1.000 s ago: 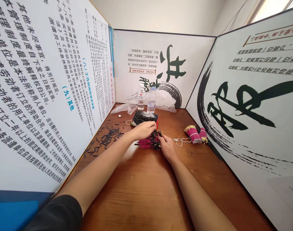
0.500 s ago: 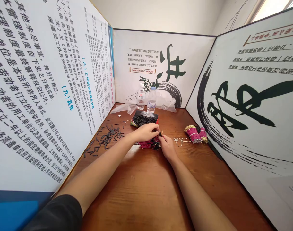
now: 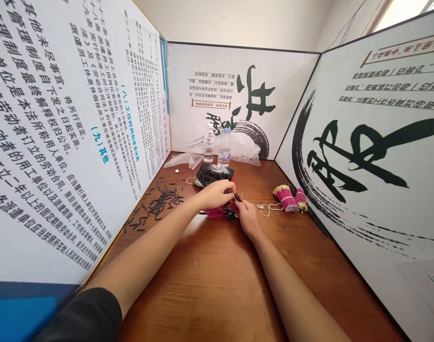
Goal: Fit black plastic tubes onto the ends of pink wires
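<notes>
Two hands meet at the wire ends [image 3: 239, 195], nearside of the box [image 3: 230, 173].
Step looks like fine fingertip work: your right hand [image 3: 248, 219] grips the wire ends; your left hand [image 3: 217, 192] is pinched, contents can't tell. Magenta wires [image 3: 219, 213] lie on the desk [image 3: 202, 285] nearside of the box. Next move likely calls for steady right grip, precise left fingertips.

An office corner doing duty as a small assembly workspace: printed Chinese partition panels [image 3: 243, 99] enclose a wooden bench [image 3: 217, 266] bearing wire bundles [image 3: 287, 198] and scattered black sleeves [image 3: 161, 202].
</notes>
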Demonstrator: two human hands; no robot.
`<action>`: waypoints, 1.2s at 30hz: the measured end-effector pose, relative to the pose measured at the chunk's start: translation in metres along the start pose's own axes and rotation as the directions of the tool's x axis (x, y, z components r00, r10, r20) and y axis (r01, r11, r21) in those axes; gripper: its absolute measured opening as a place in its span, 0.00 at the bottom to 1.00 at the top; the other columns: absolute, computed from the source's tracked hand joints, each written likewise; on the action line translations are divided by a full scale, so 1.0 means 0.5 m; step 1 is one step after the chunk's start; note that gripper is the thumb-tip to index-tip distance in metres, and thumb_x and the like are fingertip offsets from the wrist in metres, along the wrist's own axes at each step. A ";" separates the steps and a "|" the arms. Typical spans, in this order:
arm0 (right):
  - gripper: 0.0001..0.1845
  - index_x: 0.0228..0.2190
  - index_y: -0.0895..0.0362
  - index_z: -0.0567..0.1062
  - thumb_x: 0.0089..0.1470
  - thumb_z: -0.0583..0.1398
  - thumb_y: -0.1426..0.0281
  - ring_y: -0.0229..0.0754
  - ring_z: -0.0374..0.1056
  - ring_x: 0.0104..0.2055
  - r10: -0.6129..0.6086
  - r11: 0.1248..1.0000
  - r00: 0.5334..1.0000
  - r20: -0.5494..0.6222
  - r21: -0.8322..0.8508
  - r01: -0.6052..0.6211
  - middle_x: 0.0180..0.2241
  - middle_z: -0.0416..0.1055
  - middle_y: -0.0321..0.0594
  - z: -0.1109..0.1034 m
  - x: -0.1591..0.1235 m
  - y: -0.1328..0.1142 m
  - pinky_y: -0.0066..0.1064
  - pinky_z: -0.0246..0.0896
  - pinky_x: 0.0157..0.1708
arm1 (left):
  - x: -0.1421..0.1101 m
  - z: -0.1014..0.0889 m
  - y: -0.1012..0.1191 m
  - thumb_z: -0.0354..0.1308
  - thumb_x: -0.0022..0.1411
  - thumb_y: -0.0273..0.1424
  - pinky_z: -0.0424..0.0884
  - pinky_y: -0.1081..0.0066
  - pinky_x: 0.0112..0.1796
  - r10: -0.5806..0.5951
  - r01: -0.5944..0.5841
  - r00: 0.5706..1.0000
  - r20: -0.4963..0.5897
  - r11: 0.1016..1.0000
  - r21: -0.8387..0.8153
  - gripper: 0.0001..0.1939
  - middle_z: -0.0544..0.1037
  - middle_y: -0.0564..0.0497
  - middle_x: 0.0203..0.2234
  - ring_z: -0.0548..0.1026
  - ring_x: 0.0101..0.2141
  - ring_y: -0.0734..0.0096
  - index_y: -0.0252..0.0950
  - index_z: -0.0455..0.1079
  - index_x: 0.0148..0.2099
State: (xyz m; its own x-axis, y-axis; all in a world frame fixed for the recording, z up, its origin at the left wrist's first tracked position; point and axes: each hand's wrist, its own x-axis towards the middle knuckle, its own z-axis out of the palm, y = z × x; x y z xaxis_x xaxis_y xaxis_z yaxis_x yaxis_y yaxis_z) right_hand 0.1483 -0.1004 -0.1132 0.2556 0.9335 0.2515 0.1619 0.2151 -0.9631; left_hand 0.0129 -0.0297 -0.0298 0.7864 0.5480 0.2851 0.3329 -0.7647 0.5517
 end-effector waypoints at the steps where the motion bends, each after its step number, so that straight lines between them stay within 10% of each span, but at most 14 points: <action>1: 0.17 0.19 0.56 0.60 0.51 0.54 0.59 0.34 0.47 0.23 0.002 1.000 1.000 -0.003 0.003 -0.002 0.19 0.53 0.31 0.000 0.001 0.002 0.26 0.44 0.21 | 0.000 -0.001 -0.001 0.49 0.57 0.27 0.61 0.73 0.32 -0.006 0.006 1.000 -0.008 1.000 -0.002 0.05 0.70 0.53 0.28 0.65 0.30 0.73 0.35 0.65 0.31; 36: 0.18 0.17 0.55 0.58 0.51 0.53 0.58 0.34 0.47 0.21 -0.019 0.996 0.999 -0.035 -0.093 0.015 0.17 0.53 0.31 0.000 -0.002 -0.012 0.28 0.43 0.21 | 0.006 -0.011 0.000 0.45 0.60 0.28 0.64 0.71 0.38 -0.051 0.050 0.996 -0.075 0.999 -0.018 0.10 0.72 0.51 0.30 0.68 0.34 0.70 0.34 0.67 0.31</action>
State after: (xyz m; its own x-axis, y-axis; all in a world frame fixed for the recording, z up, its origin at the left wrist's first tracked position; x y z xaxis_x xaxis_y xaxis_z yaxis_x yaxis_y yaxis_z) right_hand 0.1470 -0.1028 -0.1075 0.2860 0.9186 0.2726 0.2537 0.2017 -0.9460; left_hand 0.0122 -0.0259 -0.0246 0.7274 0.6101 0.3143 0.3623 -0.7303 0.5791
